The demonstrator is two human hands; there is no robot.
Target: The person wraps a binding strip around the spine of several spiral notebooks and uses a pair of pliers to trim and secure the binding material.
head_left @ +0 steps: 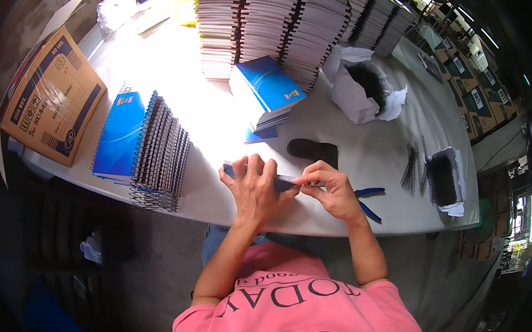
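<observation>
My left hand is closed around a thin blue-covered notebook, held on edge just above the table's near side. At the notebook's right end, my right hand pinches what looks like a wire spiral, mostly covered by the fingers. Blue-handled pliers lie beside the right hand, partly behind it. Beyond the hands is a dark, elongated object whose kind I cannot make out. To the left stands a stack of blue spiral notebooks, their dark wire coils facing right.
A cardboard box stands at the far left. Blue-covered books lie before tall paper stacks. Crumpled white paper wraps dark contents. Loose wire spirals lie near a paper-lined pack of black coils at the table's right edge.
</observation>
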